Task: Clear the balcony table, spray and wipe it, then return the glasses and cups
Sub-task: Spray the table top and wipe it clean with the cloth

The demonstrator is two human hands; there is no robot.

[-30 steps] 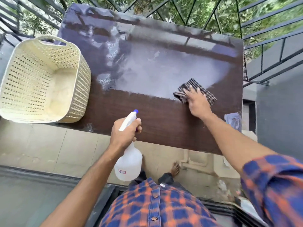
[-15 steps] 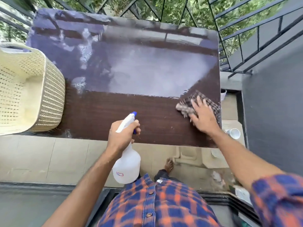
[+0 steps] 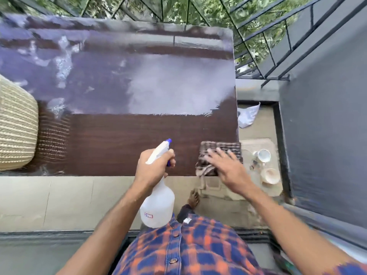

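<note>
The dark brown table (image 3: 119, 139) fills the middle, its far half wet and shiny. My right hand (image 3: 228, 169) presses flat on a checked cloth (image 3: 216, 147) at the table's near right corner; the cloth is blurred by motion. My left hand (image 3: 153, 167) grips the neck of a white spray bottle (image 3: 157, 205) with a blue nozzle, held over the table's near edge. Two cups (image 3: 264, 155) stand on the floor to the right of the table.
A cream woven basket (image 3: 15, 126) sits on the table's left end. A black metal railing (image 3: 264, 46) runs behind and to the right. A grey wall (image 3: 327, 126) rises on the right. A white bag (image 3: 248, 116) lies on the floor there. My bare foot (image 3: 193, 199) shows under the table edge.
My right hand has dragged the cloth from the middle right of the table toward me to the near right corner. The view has shifted right. The left hand keeps the bottle.
</note>
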